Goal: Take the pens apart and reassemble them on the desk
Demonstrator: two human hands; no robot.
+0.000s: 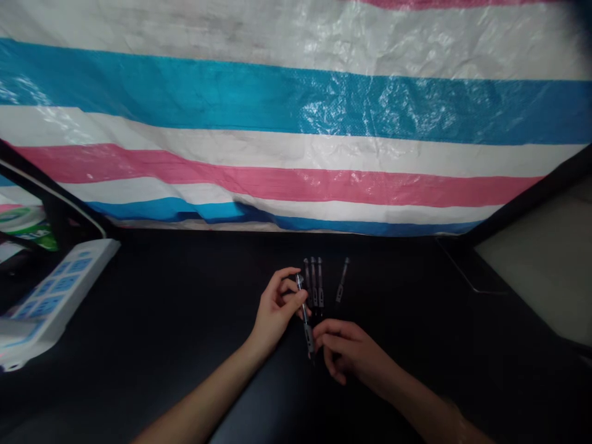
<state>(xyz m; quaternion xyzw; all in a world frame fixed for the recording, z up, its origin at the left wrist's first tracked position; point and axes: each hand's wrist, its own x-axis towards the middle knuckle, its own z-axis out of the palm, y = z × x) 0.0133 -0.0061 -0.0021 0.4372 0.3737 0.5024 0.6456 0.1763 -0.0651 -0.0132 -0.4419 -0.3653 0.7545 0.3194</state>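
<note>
A slim pen (308, 335) with a clear upper barrel and a dark grey lower part is tilted over the black desk. My left hand (277, 305) grips its upper barrel between thumb and fingers. At the pen's lower end, my right hand (346, 348) has its fingers curled in with the fingertips against the dark part; exactly how they meet the pen is partly hidden. Just beyond the hands lie three similar pens (320, 283) side by side, their lower ends partly covered. Another similar pen (343, 280) rests apart, slanted, to their right.
A white power strip (87, 277) with blue sockets runs along the left side of the black desk (185, 296). Behind the desk hangs a striped plastic sheet (296, 148). Farther left is a green and white package (34, 228). A thin metal frame (462, 274) stands at the right.
</note>
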